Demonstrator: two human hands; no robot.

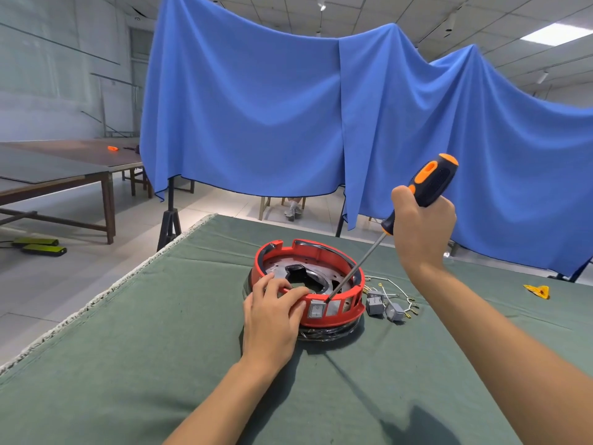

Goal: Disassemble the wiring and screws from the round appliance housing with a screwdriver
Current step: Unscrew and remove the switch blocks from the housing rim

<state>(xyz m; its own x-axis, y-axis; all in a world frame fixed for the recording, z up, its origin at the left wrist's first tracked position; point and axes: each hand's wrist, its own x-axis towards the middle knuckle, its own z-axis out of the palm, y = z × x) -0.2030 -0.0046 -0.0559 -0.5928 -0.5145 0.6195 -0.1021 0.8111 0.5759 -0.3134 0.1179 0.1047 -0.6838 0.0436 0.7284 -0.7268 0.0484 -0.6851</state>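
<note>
Green cloth (128, 364), housing (333, 261) under left fingers (272, 284)

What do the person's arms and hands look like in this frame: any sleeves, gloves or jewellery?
Both forearms are bare as far as the frame shows, with no sleeve edge in view. The left hand and right hand wear no gloves. No ring, watch or wristband shows on either wrist or on the visible fingers.
</note>
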